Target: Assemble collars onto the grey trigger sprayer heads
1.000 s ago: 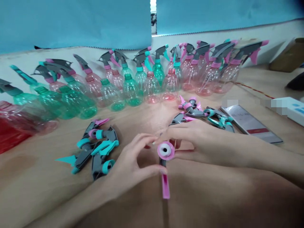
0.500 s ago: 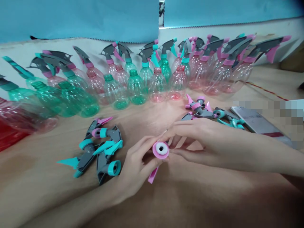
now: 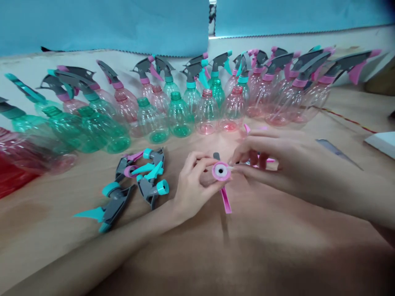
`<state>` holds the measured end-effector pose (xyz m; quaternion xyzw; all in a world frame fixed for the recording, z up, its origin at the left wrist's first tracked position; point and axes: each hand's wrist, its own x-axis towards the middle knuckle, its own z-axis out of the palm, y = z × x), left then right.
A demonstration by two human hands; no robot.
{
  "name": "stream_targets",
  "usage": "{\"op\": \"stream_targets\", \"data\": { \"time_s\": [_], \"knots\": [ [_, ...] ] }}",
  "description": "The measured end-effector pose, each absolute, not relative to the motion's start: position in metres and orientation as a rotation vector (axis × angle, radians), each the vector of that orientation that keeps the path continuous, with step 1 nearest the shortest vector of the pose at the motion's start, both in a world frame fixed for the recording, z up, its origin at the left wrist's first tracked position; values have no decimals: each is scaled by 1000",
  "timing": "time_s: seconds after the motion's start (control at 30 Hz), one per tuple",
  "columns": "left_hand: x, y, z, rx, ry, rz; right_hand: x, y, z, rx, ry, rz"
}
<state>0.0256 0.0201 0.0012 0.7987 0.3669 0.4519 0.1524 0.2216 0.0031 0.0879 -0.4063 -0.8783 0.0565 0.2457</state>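
Note:
A pink and grey trigger spray head point(image 3: 221, 178) is in my left hand point(image 3: 194, 181), its fingers closed round the collar. The collar's open end, with a white ring and dark hole, faces me, and the pink trigger hangs below. Close to the collar's right side is my right hand point(image 3: 280, 160), thumb and fingers pinched together. A small pale bit shows at its fingertips, too little to name. Left of my left hand, several loose turquoise, pink and grey spray heads point(image 3: 117, 201) lie on the table. My right hand hides most of another group.
Open green bottles point(image 3: 179, 117) and open pink bottles point(image 3: 206, 111) stand across the back, with several bottles wearing spray heads point(image 3: 271, 90) behind and to the right. A red item point(image 3: 21, 176) sits at far left. A flat grey object point(image 3: 336, 152) lies partly behind my right hand.
Both hands and the held spray head have moved away from me and slightly right. Some loose heads on the left have shifted. My right hand now covers more of the right-hand group.

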Motion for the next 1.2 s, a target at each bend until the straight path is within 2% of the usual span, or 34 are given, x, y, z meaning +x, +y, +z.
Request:
{"op": "stream_targets", "data": {
  "time_s": [0.33,0.73,1.07,1.2],
  "knots": [
    [15,5,1,2446,977,1389,212,-3,69,-924,-2550,379],
    [13,12,2,2615,1129,1368,196,3,56,-1061,-2209,714],
    [19,18,1,2790,1094,1388,189,-3,45,-1343,-2095,492],
    [17,20,-1,2801,1093,1426,185,-1,36,-1310,-2054,551]
  ]
}}
